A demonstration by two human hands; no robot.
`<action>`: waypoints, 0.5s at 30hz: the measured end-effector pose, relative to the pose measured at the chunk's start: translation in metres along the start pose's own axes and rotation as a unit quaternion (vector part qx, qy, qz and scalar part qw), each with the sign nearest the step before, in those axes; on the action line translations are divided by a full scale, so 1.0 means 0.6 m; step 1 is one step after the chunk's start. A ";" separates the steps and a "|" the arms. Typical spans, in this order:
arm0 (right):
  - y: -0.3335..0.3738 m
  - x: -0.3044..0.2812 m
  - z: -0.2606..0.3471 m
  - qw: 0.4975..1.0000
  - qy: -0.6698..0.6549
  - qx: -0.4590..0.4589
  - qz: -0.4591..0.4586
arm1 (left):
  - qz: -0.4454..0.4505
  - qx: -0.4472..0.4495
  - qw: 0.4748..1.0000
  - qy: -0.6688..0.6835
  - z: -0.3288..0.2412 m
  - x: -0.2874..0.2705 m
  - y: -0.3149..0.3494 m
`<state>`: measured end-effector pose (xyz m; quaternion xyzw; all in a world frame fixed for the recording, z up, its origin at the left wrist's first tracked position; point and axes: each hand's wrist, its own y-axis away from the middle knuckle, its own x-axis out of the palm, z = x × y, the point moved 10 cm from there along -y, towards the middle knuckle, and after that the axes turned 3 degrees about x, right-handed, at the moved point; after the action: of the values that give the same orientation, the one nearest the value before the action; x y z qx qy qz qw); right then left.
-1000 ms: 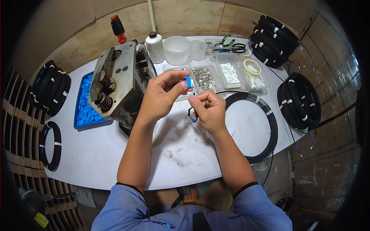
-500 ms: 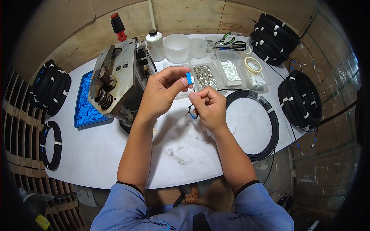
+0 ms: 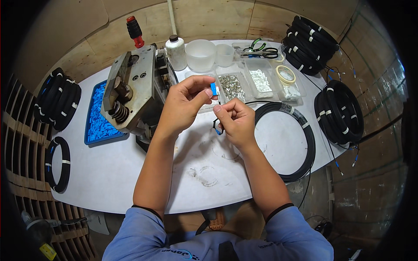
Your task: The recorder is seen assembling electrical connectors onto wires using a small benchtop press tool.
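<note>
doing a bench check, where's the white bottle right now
In the head view, the bottle stands upper left of centre, between the metal machine and the large tub.

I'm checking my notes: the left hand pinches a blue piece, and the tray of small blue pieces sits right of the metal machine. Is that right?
Not quite: the head view shows the tray left of the metal machine, not right. The left hand does pinch a blue piece.

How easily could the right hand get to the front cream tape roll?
Probably yes: the tape roll looks uncovered, with only a low clear box seemingly between. But the right hand holds a black cable, so it might need to free its grip first.
</note>
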<state>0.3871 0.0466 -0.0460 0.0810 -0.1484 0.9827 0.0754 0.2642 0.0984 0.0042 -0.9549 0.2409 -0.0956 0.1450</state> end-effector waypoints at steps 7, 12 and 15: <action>0.002 -0.002 0.001 1.000 0.012 -0.006 -0.001 | 0.001 -0.007 1.000 0.009 0.005 0.002 0.000; 0.001 0.003 0.002 1.000 0.012 -0.008 0.005 | 0.000 -0.004 1.000 0.016 0.005 -0.003 0.000; 0.000 0.000 0.000 1.000 0.013 -0.006 0.003 | -0.002 -0.010 1.000 0.018 0.006 -0.001 0.000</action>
<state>0.3869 0.0464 -0.0461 0.0669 -0.1541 0.9830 0.0747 0.2646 0.0998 0.0005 -0.9549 0.2425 -0.1109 0.1309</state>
